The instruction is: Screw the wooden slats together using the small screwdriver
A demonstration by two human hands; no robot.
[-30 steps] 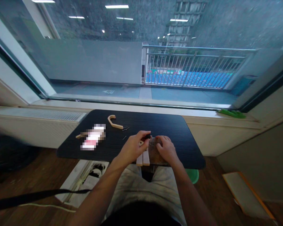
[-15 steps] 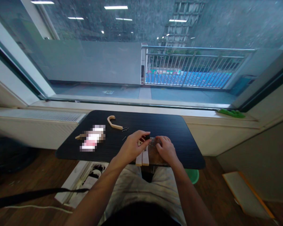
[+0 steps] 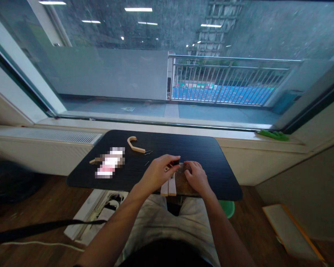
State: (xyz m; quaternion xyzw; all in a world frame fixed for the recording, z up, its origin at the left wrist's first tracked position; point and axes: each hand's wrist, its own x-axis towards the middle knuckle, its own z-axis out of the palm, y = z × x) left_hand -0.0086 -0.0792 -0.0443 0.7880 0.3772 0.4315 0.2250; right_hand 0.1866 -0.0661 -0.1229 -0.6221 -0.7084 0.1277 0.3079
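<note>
My left hand [image 3: 159,171] is closed, with thumb and fingers around a small black object [image 3: 176,162] that shows some red; most of it is hidden in the grip. Under that hand, two pale wooden strips [image 3: 168,188] lie side by side at the table's near edge, with a small dark hole or fitting near their far part. A worn brown board [image 3: 183,184] lies just right of the strips. My right hand [image 3: 197,175] rests on this board, fingers bent loosely and thumb apart, close to the black object.
On the black table [image 3: 180,142] lie a hook-shaped wooden piece [image 3: 133,145], several thin screws or nails [image 3: 148,152] and a pixelated item [image 3: 110,163] at left. An open white box [image 3: 85,215] stands below. A green basin [image 3: 227,208] shows under the right edge.
My left hand and the black object have shifted very slightly to the right. My right hand stays on the brown board.
</note>
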